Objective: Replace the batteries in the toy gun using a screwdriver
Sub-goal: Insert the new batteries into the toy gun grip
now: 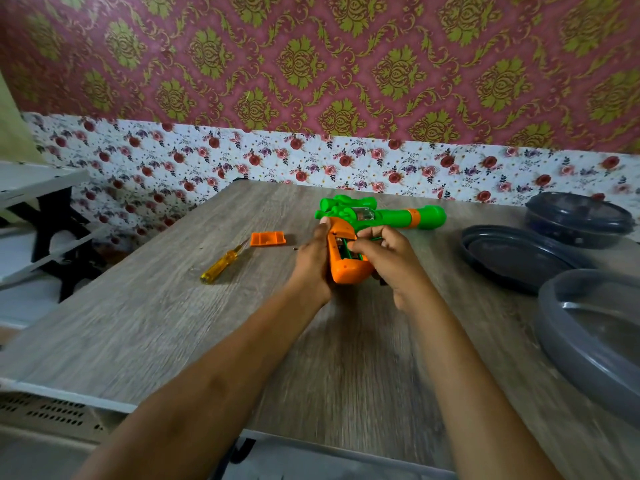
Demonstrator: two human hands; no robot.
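Toy gun (398, 216), glossy green-and-orange plastic, chunky grip clasped between curled left hand (311, 259) and right hand (389, 259)

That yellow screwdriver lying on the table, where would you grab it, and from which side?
Take the screwdriver by its thick handle, from above, fingers across it. It lies flat, handle at the near end, thin tip pointing at the orange cover.

Even indoor light, soft shadows, blurred forearms and edges, wide-angle bowing
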